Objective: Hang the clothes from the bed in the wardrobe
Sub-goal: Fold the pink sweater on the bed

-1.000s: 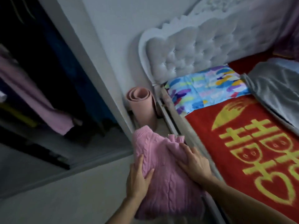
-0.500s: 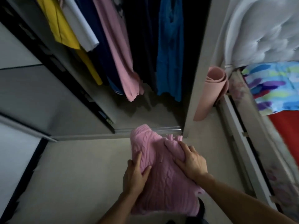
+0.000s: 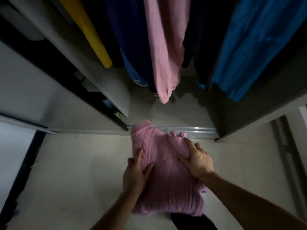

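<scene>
View from the head, looking down at the open wardrobe point(image 3: 106, 77) and the pale floor point(image 3: 74, 171) before it.

Far left, a yellow garment point(image 3: 93, 34) hangs along the wardrobe's grey inner panel. Just right of it hangs a navy garment point(image 3: 131, 39) with a lighter blue, white-striped hem.

Near centre, the left hand point(image 3: 134, 176) grips the left edge of a folded pink cable-knit sweater point(image 3: 166, 180), with the thumb and one finger lying on top and the other fingers tucked out of sight beneath. The sweater is held above the floor, in front of the wardrobe opening, and its ribbed far end overlaps the metal door track point(image 3: 196, 130).

Far centre, directly beyond the sweater, a pink garment point(image 3: 166, 47) hangs with its cuff lowest.

The right hand point(image 3: 197, 163) clasps the sweater's upper right part, with spread fingers curled into a raised fold of the knit.

Far right, a blue garment point(image 3: 259, 47) hangs inside the wardrobe, its hem well above the wardrobe floor.
</scene>
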Available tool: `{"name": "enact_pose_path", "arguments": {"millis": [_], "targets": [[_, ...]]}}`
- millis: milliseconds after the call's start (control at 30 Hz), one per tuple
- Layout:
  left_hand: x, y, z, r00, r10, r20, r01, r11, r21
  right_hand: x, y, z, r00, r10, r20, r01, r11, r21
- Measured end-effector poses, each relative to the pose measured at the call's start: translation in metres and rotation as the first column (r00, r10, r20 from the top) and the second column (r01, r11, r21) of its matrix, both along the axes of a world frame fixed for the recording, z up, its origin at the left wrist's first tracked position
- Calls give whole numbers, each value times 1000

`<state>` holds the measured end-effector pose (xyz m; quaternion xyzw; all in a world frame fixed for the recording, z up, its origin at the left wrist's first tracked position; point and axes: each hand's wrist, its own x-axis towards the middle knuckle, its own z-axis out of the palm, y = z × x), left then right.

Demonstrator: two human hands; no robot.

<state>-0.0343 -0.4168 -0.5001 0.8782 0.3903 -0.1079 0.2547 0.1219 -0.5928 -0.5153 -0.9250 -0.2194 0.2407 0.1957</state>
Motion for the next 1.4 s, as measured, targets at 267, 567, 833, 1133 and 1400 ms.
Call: {"name": "enact_pose_path", "arguments": {"millis": [267,567,833,1133,1400], "targets": [[61,105,-162,997,35,63,-30,997,-76,65,105,-156,998,-25,59,27,999,-21],[164,240,-327,952,-51,303,45,999,28,158,229,-311,971,-134,199,122,990,72],[280,333,-401,899,-20,437,-5,998,56,264,307,-389,929,-312,201,226,905,361],[243,328,-438,738,-284,613,212,959,190,223,288,-379,900,-178,397,-17,897,442],[217,328,-487,732,-642,226,372,655,657,167,265,-491,693,311,650,-363,930,-58]]}}
